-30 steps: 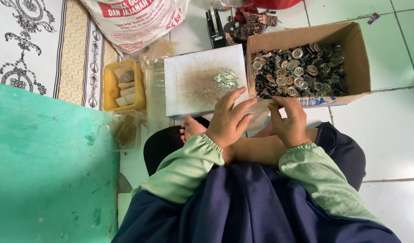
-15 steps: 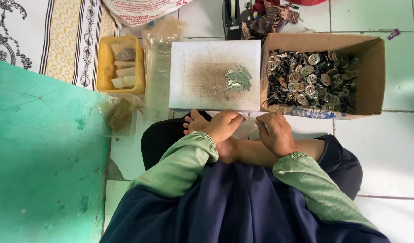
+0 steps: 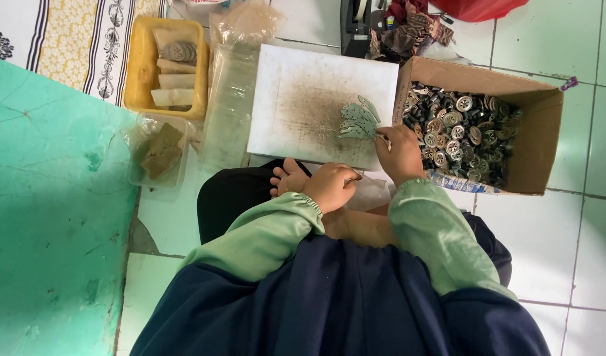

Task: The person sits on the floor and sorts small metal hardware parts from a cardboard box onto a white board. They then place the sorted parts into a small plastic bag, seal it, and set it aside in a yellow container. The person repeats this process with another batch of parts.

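Right hand (image 3: 400, 153) pinches a thin piece beside the white board's (image 3: 303, 105) fanned stack (image 3: 358, 120); left hand (image 3: 331, 186) curls empty. A nudge could scatter the stack.

**Floor workspace seen from above, laid out around a seated person**

A flat board (image 3: 316, 99) lies on the floor straight ahead of the person, just beyond a bare foot (image 3: 286, 179). A small fan of thin cards (image 3: 358, 120) rests on the board's right edge. The right hand (image 3: 400, 153) touches those cards; the left hand (image 3: 331, 186) sits nearer the body, beside the foot. To the right of the board stands an open box (image 3: 540, 142) with round buttons (image 3: 458, 135) inside. To the left lie plastic bags (image 3: 232, 99) — then a tub (image 3: 137, 72), with a clear tray (image 3: 159, 153) before it. A tape dispenser (image 3: 356, 26) stands behind the board.
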